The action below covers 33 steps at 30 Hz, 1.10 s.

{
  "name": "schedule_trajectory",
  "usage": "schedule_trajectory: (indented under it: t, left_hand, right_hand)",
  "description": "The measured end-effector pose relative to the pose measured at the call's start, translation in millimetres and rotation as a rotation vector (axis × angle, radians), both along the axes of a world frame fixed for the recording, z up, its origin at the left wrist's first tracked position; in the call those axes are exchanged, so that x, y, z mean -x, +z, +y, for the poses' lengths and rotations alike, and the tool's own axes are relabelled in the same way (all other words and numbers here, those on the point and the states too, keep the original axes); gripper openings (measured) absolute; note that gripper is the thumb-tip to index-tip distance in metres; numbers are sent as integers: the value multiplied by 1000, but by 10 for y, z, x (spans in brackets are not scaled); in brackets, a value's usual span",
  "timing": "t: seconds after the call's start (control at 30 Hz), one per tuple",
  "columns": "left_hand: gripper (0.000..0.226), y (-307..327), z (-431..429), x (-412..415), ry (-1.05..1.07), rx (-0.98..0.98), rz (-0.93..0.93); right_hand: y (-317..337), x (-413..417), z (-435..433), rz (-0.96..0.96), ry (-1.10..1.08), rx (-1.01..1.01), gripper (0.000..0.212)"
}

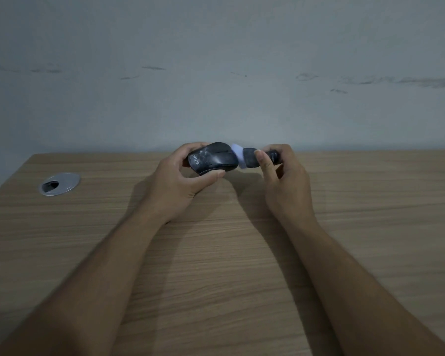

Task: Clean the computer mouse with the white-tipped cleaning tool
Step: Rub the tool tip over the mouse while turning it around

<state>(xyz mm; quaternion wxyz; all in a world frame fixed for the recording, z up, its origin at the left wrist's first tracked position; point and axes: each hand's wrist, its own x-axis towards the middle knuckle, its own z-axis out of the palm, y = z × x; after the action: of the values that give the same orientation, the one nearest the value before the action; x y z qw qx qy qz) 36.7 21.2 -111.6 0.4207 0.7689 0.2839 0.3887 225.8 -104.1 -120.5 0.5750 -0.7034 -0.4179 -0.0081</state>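
A black computer mouse (212,158) with worn white lettering is held above the far part of the wooden desk (216,265). My left hand (177,181) grips it from the left, thumb underneath and fingers behind. My right hand (280,173) holds a dark cleaning tool (252,157) by its handle. The tool's white tip touches the right end of the mouse and looks blurred.
A round silver cable grommet (59,183) is set into the desk at the left. A grey scuffed wall (216,73) rises directly behind the desk's far edge. A small dark object shows at the right frame edge.
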Motion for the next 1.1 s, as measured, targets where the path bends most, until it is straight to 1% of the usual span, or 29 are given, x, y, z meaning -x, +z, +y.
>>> schedule_trajectory:
  t: [0.07,0.13,0.2,0.27,0.37,0.47,0.57,0.63,0.7,0.77,0.87,0.93,1.0,1.03,1.1]
  left_hand:
    - [60,-4,-11,-7,-12,-8,-7]
    - [60,-8,-12,-18,-15,-22,2]
    - [61,-10,-2,-22,-17,-18,4]
    - [61,-13,4,-19,-19,-14,3]
    - [60,-15,-5,-16,-24,-22,10]
    - [60,-15,0,-9,-4,-13,-35]
    - [60,-11,-18,-16,1,-20,-20]
    - [59,-25,-26,-30,11,-51,29]
    - [58,-36,-22,-37,32,-84,68]
    - [57,-29,-19,-34,41,-101,81]
    - [55,-17,-24,-22,54,-94,2]
    - [55,-9,-26,-25,69,-77,-42]
    - [54,-23,-24,-36,70,-86,-14]
    - [54,-34,-21,-40,70,-97,9]
    - [55,-53,-18,-43,81,-118,47]
  right_hand:
    - [-6,-53,-8,55,-56,-15,19]
    - [41,-30,-21,96,-76,-74,21]
    - [115,52,-41,58,-69,-146,20]
    - [187,161,-50,-32,-41,-190,17]
    - [163,249,4,-171,15,-139,14]
    - [67,167,76,-138,-32,-55,11]
    - [95,79,49,-114,-107,-78,5]
    - [162,128,-5,-121,-116,-140,11]
    - [207,231,-32,-181,-86,-172,16]
    - [168,296,-3,-248,-24,-132,16]
    - [48,215,89,-197,-48,-5,17]
    - [28,124,87,-150,-93,21,17]
    - [84,121,42,-120,-130,-26,19]
    - [126,162,23,-135,-130,-66,19]
    - [171,279,7,-206,-64,-115,19]
